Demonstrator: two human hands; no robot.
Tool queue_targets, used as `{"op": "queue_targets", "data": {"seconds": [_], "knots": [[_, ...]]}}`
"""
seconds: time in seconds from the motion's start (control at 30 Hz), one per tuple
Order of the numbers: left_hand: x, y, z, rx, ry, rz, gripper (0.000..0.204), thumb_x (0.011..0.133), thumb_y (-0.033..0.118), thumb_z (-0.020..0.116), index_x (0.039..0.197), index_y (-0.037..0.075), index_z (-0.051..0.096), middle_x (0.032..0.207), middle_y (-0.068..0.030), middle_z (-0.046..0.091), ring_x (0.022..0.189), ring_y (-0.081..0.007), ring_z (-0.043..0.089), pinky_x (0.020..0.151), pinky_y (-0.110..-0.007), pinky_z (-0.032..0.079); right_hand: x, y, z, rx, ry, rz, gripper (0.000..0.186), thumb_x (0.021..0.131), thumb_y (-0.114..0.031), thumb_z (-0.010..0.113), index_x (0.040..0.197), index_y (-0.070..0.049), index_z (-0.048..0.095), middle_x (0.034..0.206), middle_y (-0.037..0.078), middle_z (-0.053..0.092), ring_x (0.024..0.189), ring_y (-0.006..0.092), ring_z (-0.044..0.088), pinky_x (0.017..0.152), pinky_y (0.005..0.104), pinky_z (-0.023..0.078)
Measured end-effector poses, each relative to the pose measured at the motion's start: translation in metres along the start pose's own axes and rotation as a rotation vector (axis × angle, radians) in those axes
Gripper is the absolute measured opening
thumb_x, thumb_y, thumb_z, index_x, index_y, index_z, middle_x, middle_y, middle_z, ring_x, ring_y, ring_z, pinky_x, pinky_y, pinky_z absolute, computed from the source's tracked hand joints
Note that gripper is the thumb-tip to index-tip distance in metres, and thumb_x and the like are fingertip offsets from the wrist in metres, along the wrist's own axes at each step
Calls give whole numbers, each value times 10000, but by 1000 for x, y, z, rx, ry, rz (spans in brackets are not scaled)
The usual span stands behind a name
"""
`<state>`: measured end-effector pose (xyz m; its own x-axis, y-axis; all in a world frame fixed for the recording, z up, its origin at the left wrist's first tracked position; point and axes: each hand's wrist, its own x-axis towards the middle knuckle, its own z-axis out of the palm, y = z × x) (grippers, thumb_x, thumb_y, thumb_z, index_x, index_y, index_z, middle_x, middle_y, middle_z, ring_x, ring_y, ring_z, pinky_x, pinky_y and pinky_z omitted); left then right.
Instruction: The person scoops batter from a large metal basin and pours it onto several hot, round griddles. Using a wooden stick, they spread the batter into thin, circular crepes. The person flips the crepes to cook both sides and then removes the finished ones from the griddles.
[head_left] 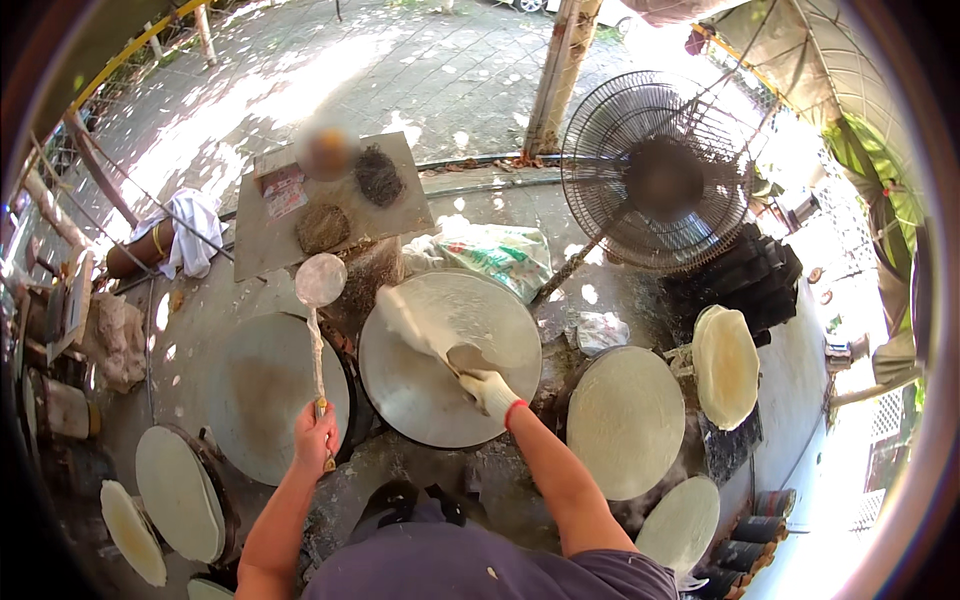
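My left hand (315, 437) is closed around the handle of a long ladle (320, 281). Its round head hangs in the air above the gap between two round griddles. On my right hand (490, 395) is a white glove with a red cuff, and it grips a flat scraper (466, 357). The scraper lies low over the middle griddle (385, 375). Pale batter (480, 310) covers that griddle's far right part, with a thicker white streak (405, 318) beside the scraper's far left side.
At my left sits a bare griddle (250, 350). Pancake-covered griddles (627, 425) stand on both sides, with thin round pancakes (725, 365) farther out. A large fan (660, 175) rises at the far right, near dark stacked blocks (745, 275). Beyond the griddles is a board (400, 225).
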<state>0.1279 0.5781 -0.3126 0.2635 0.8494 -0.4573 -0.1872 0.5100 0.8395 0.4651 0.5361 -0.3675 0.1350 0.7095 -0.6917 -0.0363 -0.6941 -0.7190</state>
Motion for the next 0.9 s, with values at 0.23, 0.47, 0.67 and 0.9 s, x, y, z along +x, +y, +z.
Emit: {"op": "queue_targets", "data": {"seconds": [0.23,0.47,0.67,0.9], "knots": [[-12,-43,1,182,162,-17,134,833,54,529,946,24,462,571,-14,438,365,-95,398,341,-258,317,54,29,-51,135,255,-436,329,836,-223,621,1092,-18,652,711,-18,587,526,62,475,473,225,374],[-38,-84,13,829,290,277,151,813,103,562,928,34,493,656,-151,552,534,-317,549,487,-396,428,1,26,-80,-63,-260,91,326,845,-277,634,1134,-126,640,618,0,534,390,79,392,349,230,286],[-84,-106,38,1336,234,84,224,817,133,525,1001,33,443,780,-269,590,733,-455,579,635,-547,441,49,-5,-83,81,170,-54,276,835,-321,587,965,-91,667,614,2,517,410,87,388,353,270,277],[-151,-130,41,1408,219,77,206,833,132,511,1011,49,448,782,-234,605,724,-438,592,627,-542,452,5,16,-85,-99,-288,156,273,844,-317,605,982,-89,664,613,-2,526,395,85,414,353,238,312]]}}
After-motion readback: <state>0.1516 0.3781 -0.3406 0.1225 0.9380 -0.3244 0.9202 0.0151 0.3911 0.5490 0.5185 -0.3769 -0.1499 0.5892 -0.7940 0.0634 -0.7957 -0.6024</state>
